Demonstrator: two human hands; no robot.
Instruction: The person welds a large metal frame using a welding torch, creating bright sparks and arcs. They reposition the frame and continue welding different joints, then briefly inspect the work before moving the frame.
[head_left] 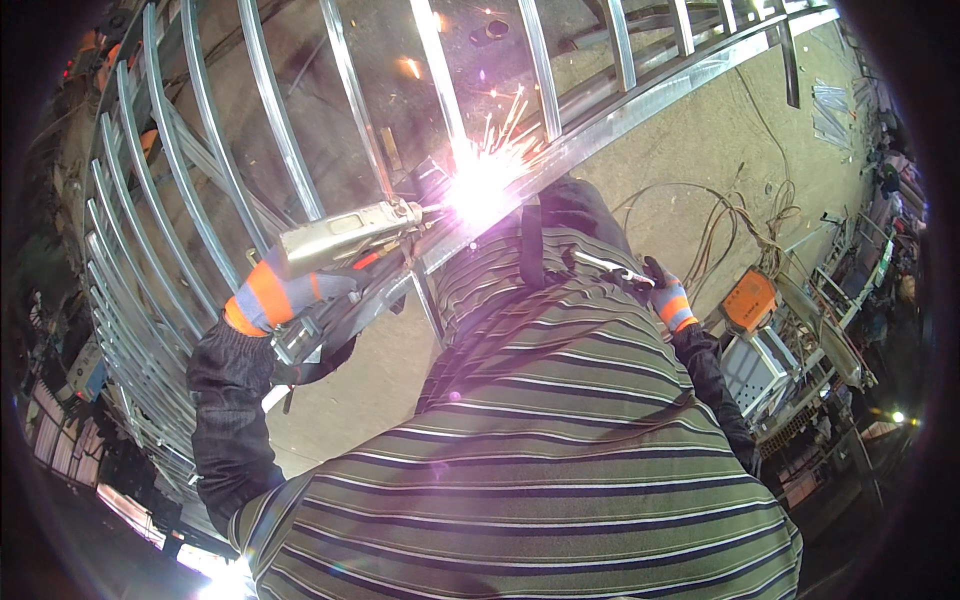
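Observation:
My left hand (285, 295), in a grey and orange glove, is closed at the back of a welding tool (345, 235) with a pale, boxy metal body. The tool's narrow tip points right into a blinding welding arc (485, 190) that throws sparks. That glare hides the joint on the long metal rail (620, 120) of a barred steel frame. Against my right thigh, my right hand (668, 297), gloved alike, is closed on a slim silver plier-like tool (610, 268); its exact kind is unclear. A small red-handled piece (368, 260) shows beneath the welding tool.
Parallel steel bars (275, 110) curve across the left and top. Loose cables (735, 215) lie coiled on the concrete floor at right. Beside them stand an orange box (750, 300) and a white metal case (755, 370). Metal scrap clutters the far right.

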